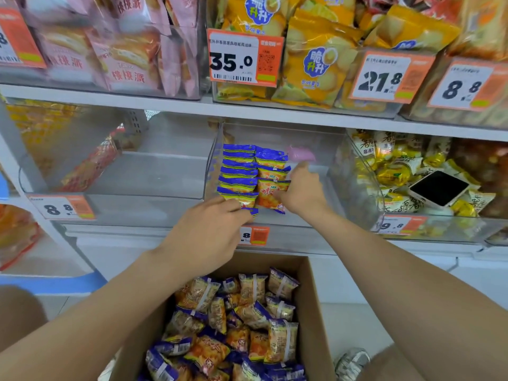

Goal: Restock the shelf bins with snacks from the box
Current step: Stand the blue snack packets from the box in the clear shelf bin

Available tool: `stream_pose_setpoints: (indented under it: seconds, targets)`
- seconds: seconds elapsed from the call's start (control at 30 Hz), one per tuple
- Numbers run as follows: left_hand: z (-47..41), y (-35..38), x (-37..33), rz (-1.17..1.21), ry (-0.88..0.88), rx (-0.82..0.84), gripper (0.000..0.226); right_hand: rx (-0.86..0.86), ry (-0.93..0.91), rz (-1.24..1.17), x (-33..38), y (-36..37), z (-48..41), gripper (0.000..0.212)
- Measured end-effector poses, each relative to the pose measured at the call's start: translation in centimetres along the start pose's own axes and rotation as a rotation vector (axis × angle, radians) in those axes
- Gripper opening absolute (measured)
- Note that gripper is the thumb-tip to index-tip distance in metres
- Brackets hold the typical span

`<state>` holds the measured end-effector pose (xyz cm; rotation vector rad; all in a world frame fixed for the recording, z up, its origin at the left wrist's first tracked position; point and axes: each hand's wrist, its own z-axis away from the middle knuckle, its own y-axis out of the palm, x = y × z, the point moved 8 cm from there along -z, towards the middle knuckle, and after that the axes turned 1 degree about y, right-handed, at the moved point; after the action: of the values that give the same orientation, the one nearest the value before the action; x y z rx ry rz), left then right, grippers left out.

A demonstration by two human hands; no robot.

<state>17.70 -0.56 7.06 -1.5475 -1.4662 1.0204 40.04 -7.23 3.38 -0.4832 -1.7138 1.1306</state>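
Note:
A clear shelf bin [324, 149] on the middle shelf holds two rows of small blue-and-orange snack packets [242, 171]. My left hand [209, 232] reaches over the bin's front edge and pinches the front packet of the left row. My right hand [302, 193] grips the front orange packet [268, 198] of the right row, its forefinger pointing into the bin. Below, an open cardboard box [310, 312] is full of several loose packets of the same snack [242, 325].
A phone [438, 188] lies on yellow packets in the bin to the right. The bin to the left [148, 171] is nearly bare. Price tags hang on the bin fronts, and the upper shelf [247, 108] juts out overhead. A shoe [351, 361] sits beside the box.

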Motion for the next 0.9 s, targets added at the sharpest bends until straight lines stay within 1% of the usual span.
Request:
stream_pose_setpoints:
  seconds: [0.1, 0.17, 0.23, 0.27, 0.33, 0.37, 0.4, 0.43, 0.5, 0.57, 0.63, 0.7, 0.77, 0.83, 0.9]
  targets:
    - [0.5, 0.3, 0.0, 0.029, 0.016, 0.012, 0.032, 0.042, -0.051, 0.087, 0.4, 0.2, 0.1, 0.039]
    - [0.9, 0.1, 0.1, 0.061, 0.017, 0.009, 0.034, 0.066, -0.069, 0.08, 0.5, -0.3, 0.5, 0.032]
    - [1.3, -0.3, 0.2, 0.093, -0.003, -0.006, 0.036, 0.089, -0.105, 0.132, 0.9, -1.2, 1.7, 0.026]
    - [1.6, -0.6, 0.1, 0.103, -0.001, -0.032, 0.036, 0.068, -0.156, 0.186, 1.5, -1.9, 2.7, 0.022]
    - [2.2, -1.2, -0.7, 0.142, 0.014, -0.094, 0.029, -0.034, -0.286, 0.245, 3.4, -4.0, 5.7, 0.012]
    - [2.7, -1.2, -1.3, 0.17, 0.022, -0.097, 0.024, -0.066, -0.335, 0.208, 4.3, -4.9, 7.6, 0.008]
    - [3.2, -0.8, -1.8, 0.193, 0.028, -0.065, 0.021, -0.058, -0.361, 0.138, 4.9, -5.5, 9.6, 0.006]
    - [3.6, 0.4, -2.3, 0.201, 0.026, 0.016, 0.017, -0.007, -0.361, 0.073, 5.3, -5.7, 11.6, 0.007]
    - [4.9, 4.1, -2.8, 0.157, 0.011, 0.262, 0.012, 0.185, -0.352, 0.049, 5.4, -4.4, 15.3, 0.009]
    - [6.6, 8.5, -2.5, 0.088, -0.014, 0.472, 0.012, 0.366, -0.405, 0.154, 4.8, -1.9, 17.9, 0.011]
    - [8.0, 12.2, -2.0, 0.095, -0.071, 0.612, 0.016, 0.492, -0.465, 0.314, 3.6, 0.7, 19.3, 0.01]
    - [8.7, 15.2, -2.0, 0.151, -0.119, 0.656, 0.022, 0.601, -0.498, 0.492, 1.7, 2.9, 19.8, 0.013]
    - [8.8, 17.7, -2.7, 0.161, -0.135, 0.677, 0.028, 0.699, -0.504, 0.637, -0.1, 4.4, 20.3, 0.021]
    - [8.7, 20.0, -3.7, 0.117, -0.118, 0.69, 0.037, 0.766, -0.488, 0.689, -1.6, 5.4, 20.6, 0.028]
    - [8.7, 22.0, -4.5, 0.092, -0.101, 0.721, 0.052, 0.802, -0.469, 0.677, -2.5, 5.9, 20.6, 0.03]
